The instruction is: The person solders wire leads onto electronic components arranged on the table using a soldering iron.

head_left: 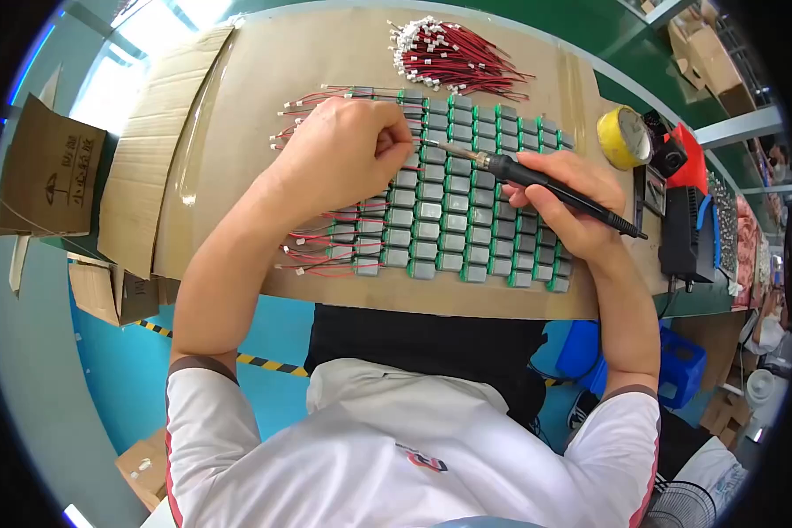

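Note:
Rows of small grey battery cells with green ends lie close together on the cardboard-covered table. My right hand is closed round the black handle of a soldering iron. Its metal tip points left over the upper rows, just beside the fingertips of my left hand. The left thumb and fingers are pinched together above the cells, and what is between them is too small to make out. Thin red and black wires with white connectors stick out from the cells at the left, partly hidden under my left hand and forearm.
At the back lies a heap of red and black wires with white plugs. To the right are a yellow tape roll, a black box-shaped device and something red. A cardboard flap and an open carton stand at left.

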{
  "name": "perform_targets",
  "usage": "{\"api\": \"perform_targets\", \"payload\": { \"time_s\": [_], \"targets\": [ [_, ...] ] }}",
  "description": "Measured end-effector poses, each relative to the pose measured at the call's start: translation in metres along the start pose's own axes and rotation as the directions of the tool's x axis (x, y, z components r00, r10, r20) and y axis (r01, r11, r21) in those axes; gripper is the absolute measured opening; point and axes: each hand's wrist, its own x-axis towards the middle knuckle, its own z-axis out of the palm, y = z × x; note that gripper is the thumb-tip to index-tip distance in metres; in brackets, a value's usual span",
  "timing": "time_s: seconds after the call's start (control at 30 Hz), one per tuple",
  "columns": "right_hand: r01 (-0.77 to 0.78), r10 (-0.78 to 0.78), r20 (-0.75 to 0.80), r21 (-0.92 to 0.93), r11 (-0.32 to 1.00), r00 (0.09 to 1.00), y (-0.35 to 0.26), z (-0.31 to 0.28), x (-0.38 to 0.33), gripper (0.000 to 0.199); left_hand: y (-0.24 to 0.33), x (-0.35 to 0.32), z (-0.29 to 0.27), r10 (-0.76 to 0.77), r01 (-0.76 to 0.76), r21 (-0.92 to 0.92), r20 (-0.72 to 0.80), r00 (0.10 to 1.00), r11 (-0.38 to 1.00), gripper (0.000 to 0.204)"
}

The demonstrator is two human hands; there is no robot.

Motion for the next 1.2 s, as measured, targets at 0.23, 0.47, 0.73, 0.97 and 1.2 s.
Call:
{"api": "perform_targets", "payload": {
  "time_s": [0.23,0.47,0.73,0.97,1.2],
  "targets": [
    [-0.003,0.006,0.095,-0.033,0.999,0.995,0.001,-0.0071,0.0,0.035,-0.0004,0.0009,0.004,0.032,-0.032,0.022,-0.032,0.999,0.999,0.011],
    [-0.014,0.021,0.108,-0.07,0.997,0.994,0.0008,-0.0073,-0.0019,0.034,-0.0013,0.0016,0.005,0.067,-0.065,0.04,-0.05,0.996,0.997,0.009],
    [0.046,-0.046,-0.002,-0.045,0.998,0.999,0.0029,0.0023,-0.0001,0.032,-0.0024,0.0013,0.0071,0.078,-0.076,0.039,-0.069,0.995,0.996,0.007],
    [0.048,-0.048,0.008,-0.064,0.997,0.999,0.0029,0.0007,-0.0008,0.032,-0.0018,0.0015,0.0082,0.127,-0.121,0.064,-0.098,0.987,0.991,0.006],
    [0.062,-0.061,0.007,-0.089,0.994,0.998,0.0013,0.001,0.0008,0.031,-0.0017,0.0015,0.0081,0.129,-0.123,0.069,-0.097,0.987,0.99,0.006]
  ]
}}
